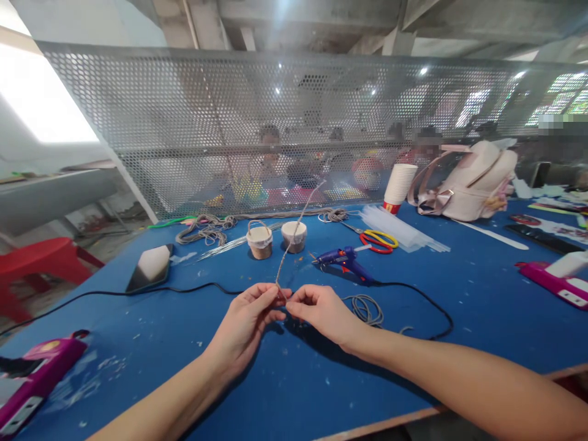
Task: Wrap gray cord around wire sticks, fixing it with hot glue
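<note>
Past the red stool (45, 260) on my left, over the blue bench (156, 349) before a perforated metal screen (184, 104), my left hand (248, 318) and right hand (321, 312) pinch a thin twisted cord (294, 236), fingers nearly closed, with a pale backpack (478, 180) farther right.

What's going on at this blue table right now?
A person's left hand and right hand pinch a thin, cord-like strand whose far end rises over the table. Beyond them stand two small cups, the left one with a handle. A blue glue gun lies to their right, with scissors behind it.
</note>
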`<state>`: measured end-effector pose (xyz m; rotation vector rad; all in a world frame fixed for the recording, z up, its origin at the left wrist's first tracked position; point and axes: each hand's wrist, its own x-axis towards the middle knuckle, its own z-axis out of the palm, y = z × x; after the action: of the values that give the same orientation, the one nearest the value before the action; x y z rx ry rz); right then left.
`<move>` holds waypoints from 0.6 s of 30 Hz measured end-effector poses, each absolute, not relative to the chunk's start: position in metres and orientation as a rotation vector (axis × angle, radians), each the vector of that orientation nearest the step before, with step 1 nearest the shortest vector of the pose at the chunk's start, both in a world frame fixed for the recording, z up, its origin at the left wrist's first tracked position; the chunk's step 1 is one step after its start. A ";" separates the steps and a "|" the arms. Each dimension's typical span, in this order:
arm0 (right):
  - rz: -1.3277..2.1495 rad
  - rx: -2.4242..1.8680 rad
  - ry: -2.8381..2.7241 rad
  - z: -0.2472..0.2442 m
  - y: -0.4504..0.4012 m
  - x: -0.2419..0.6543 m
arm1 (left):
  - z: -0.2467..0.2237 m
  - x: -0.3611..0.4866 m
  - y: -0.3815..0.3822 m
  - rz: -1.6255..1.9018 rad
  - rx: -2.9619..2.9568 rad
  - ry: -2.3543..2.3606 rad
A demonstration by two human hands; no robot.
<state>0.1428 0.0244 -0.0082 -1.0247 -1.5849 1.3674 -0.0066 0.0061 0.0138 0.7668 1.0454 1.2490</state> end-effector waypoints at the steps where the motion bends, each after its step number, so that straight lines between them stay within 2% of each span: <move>1: 1.342 -1.032 -1.613 -0.009 0.025 0.143 | 0.013 -0.007 0.006 1.247 0.763 1.039; 11: 1.165 -1.048 -1.805 0.010 0.027 0.155 | 0.013 -0.009 0.008 1.296 0.723 0.938; 18: 1.038 -0.934 -1.468 0.045 0.048 0.177 | 0.015 -0.006 0.007 1.250 0.726 0.953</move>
<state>0.1767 0.0476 0.0447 -0.9344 -1.4676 1.0382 -0.0063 0.0071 0.0151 0.7256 0.9532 1.2497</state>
